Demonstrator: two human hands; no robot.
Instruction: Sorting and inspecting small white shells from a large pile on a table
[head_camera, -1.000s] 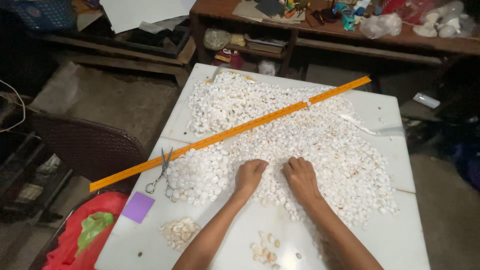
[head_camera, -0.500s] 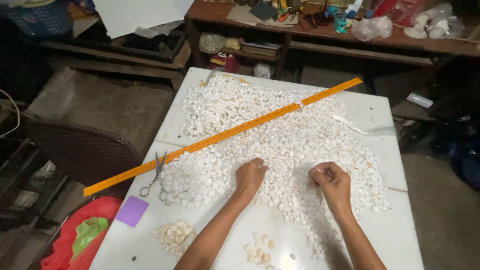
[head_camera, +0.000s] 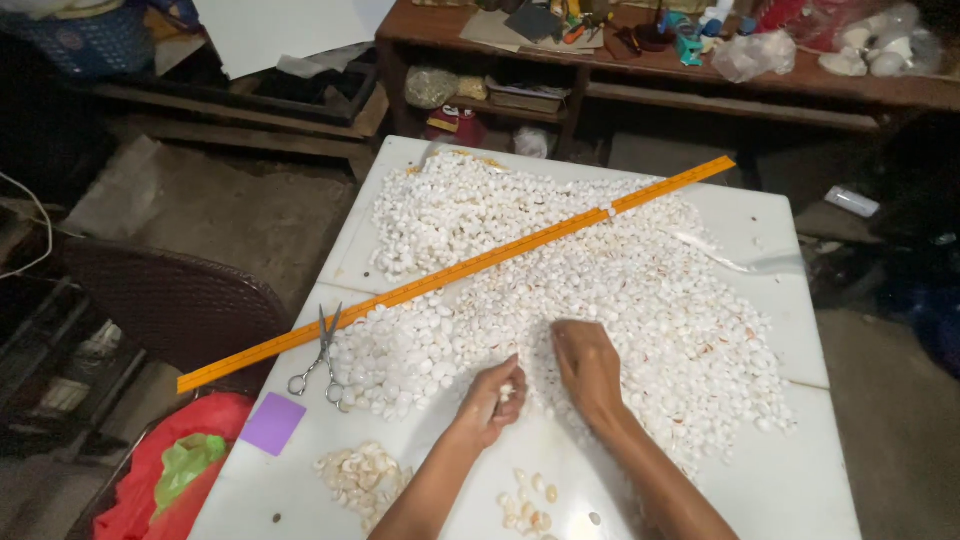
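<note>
I see a wide heap of small white shells covering most of the white desk, from the far left corner to the near right. My left hand is curled narrow and pinches one shell at the near edge of the heap. My right hand lies palm down on the shells just beside it, fingers loosely bent; I cannot tell whether it grips any.

Handling, as I judge it: each shell is light, hard, smooth and likely brittle, so I pick singly with fingertips across the narrow sides.

No container stands on the desk. Two small sorted piles lie near me. Scissors and a long orange ruler lie at the left.
</note>
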